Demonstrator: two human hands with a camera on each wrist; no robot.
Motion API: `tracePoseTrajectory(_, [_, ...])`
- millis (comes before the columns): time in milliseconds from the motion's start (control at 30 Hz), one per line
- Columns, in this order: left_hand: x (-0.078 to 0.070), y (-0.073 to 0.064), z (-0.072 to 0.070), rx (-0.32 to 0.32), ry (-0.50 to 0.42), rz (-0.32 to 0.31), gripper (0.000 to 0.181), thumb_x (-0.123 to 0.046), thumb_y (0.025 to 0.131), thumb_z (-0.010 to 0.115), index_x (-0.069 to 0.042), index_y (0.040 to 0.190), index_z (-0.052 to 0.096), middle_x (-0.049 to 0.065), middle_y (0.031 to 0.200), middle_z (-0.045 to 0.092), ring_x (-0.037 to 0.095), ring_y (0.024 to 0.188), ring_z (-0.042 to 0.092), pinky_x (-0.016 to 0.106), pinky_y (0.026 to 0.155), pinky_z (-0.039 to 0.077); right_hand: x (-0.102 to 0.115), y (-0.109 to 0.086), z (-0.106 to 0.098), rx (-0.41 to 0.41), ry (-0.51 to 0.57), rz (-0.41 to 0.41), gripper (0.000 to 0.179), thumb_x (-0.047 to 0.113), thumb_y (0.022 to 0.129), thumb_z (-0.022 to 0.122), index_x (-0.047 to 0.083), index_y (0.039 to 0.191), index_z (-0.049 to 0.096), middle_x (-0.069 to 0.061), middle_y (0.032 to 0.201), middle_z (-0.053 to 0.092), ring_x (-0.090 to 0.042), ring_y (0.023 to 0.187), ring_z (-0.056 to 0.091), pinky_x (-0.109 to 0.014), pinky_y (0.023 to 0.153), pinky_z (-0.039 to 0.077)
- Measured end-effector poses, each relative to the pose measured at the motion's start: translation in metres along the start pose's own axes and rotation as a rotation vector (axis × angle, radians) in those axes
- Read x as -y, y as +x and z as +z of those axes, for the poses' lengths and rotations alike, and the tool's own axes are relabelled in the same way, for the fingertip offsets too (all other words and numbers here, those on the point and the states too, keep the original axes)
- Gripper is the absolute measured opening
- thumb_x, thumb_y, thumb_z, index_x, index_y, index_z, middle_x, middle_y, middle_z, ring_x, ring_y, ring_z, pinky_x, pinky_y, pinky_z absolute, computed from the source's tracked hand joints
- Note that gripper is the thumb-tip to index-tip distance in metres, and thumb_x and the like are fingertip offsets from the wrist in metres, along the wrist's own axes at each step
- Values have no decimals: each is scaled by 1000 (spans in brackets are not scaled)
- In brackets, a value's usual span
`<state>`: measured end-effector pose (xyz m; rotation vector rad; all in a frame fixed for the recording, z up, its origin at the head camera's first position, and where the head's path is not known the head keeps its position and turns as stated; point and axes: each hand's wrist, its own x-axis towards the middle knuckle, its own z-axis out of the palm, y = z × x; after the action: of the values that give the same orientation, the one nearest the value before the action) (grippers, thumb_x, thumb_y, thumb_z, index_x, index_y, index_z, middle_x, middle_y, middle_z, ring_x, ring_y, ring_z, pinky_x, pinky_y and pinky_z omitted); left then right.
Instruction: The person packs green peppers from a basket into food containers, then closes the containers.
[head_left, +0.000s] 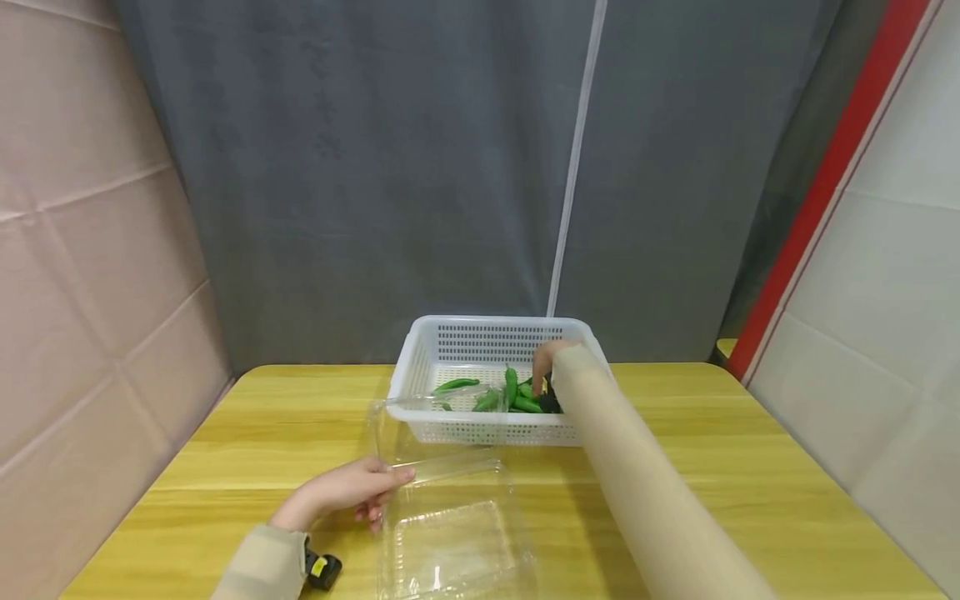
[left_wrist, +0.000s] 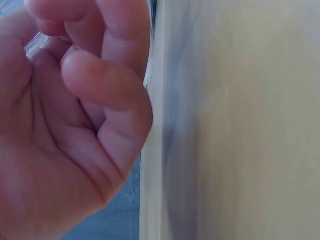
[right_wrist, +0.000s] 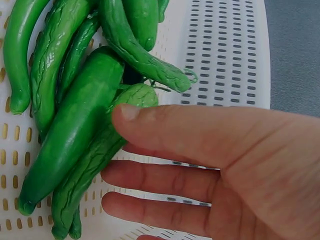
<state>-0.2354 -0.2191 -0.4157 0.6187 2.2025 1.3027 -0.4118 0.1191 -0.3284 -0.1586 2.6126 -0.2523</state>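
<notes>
My left hand [head_left: 352, 487] pinches the left side of an opened clear plastic clamshell box [head_left: 450, 542] near its hinge. The raised far half overlaps the front of a white perforated basket [head_left: 540, 432]. In the left wrist view, my fingers [left_wrist: 107, 85] are curled and the box is mostly hidden. My right hand [head_left: 553, 358] reaches inside the basket at its right end. Several green chili peppers [head_left: 455, 384] lie there. Seen from the right wrist, my thumb lies over the end of a wrinkled pepper [right_wrist: 87, 165], with the other fingers extended beside it.
The wood-grain table [head_left: 300, 417] bears the box and the basket. A dark grey curtain [head_left: 375, 167] hangs behind it. Pale cloth walls [head_left: 97, 250] stand at both sides, the right one with a red strip [head_left: 832, 167].
</notes>
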Motion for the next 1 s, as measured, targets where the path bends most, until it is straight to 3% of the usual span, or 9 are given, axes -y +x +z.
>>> tracePoseTrajectory(100, [-1,0,0,7,-2,0,54,-41,103,45,-12,58,45,1,49,53,20,49,63,22,43,36,-2,6,3,-11,3,0,55,26,75,84,12,124,63,-9,139,49,-30,122,49,-45,90,49])
tracePoseTrajectory(300, [-1,0,1,9,-3,0,54,-41,103,45,-11,58,45,2,49,52,20,49,63,22,43,36,-5,9,5,-8,-9,-25,57,25,75,83,10,125,61,-9,138,50,-29,123,48,-44,93,48])
tracePoseTrajectory(467, [-2,0,-1,12,-2,-3,54,-41,103,45,-12,58,44,2,50,52,19,49,62,22,43,36,-3,7,8,-19,27,3,51,22,76,82,9,122,63,-10,133,53,-29,118,51,-45,92,48])
tracePoseTrajectory(667, [0,1,0,17,2,-1,54,-41,103,45,-11,58,46,1,48,52,20,49,63,22,43,36,-5,13,12,-41,-34,12,41,24,77,82,12,114,68,-9,127,57,-26,114,53,-43,92,48])
tracePoseTrajectory(867, [0,3,0,20,4,1,54,-41,103,45,-11,58,45,1,48,52,22,50,64,22,43,36,-8,-1,8,-44,99,-35,34,16,78,79,12,111,69,-8,125,56,-26,114,51,-43,92,48])
tracePoseTrajectory(1000, [-1,4,-2,15,10,-6,53,-42,102,46,-11,59,46,2,49,52,23,50,64,22,43,36,-6,-7,-1,-52,9,-98,15,15,82,74,13,97,72,-2,106,63,-20,96,56,-38,86,49])
